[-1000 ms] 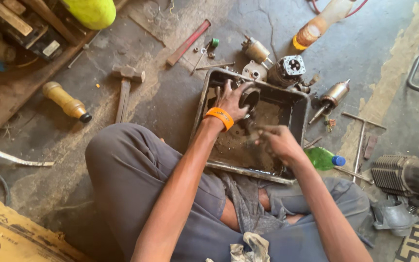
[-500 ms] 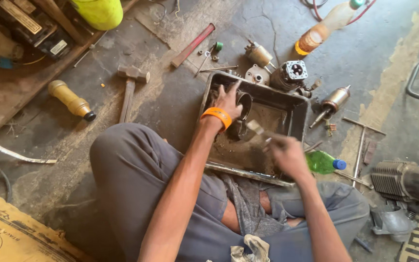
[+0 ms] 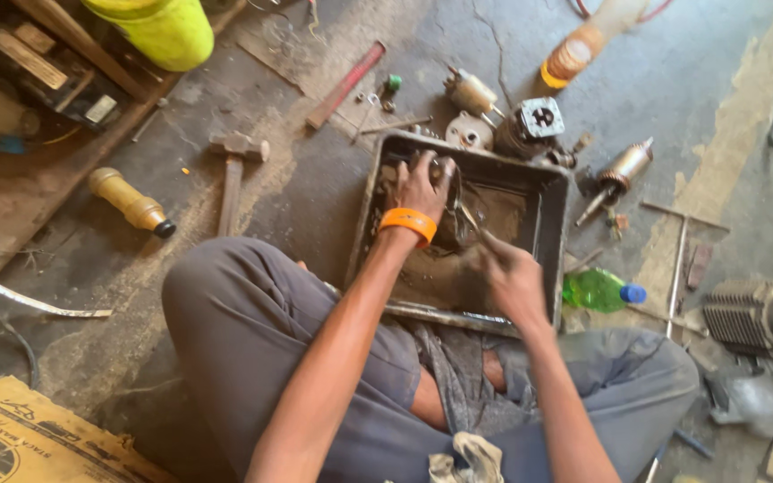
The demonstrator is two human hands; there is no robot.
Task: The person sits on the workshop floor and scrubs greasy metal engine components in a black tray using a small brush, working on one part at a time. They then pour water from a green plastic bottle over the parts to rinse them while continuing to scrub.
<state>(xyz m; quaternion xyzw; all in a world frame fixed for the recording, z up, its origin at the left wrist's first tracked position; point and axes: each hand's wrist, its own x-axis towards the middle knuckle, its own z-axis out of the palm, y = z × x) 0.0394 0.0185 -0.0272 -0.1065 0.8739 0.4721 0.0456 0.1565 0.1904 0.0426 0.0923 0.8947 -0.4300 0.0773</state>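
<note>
The person sits cross-legged on the concrete floor with a dirty metal tray in front of the knees. The left hand, an orange wristband on its wrist, reaches into the far part of the tray, and its grip is closed around a dark round metal part that rests in the grime there. The right hand sits just to the right of it and nearer the body, its grip clamped on a thin tool whose tip points toward the part; the hand is blurred, so I cannot tell what kind of tool it is. Just right of the right hand, outside the tray, a green plastic bottle with a blue cap lies on its side. Beyond the left hand, past the far rim of the tray, lie several small motor parts. Well to the left of both hands a hammer lies on the floor, and farther left a yellow bottle lies on its side.
</note>
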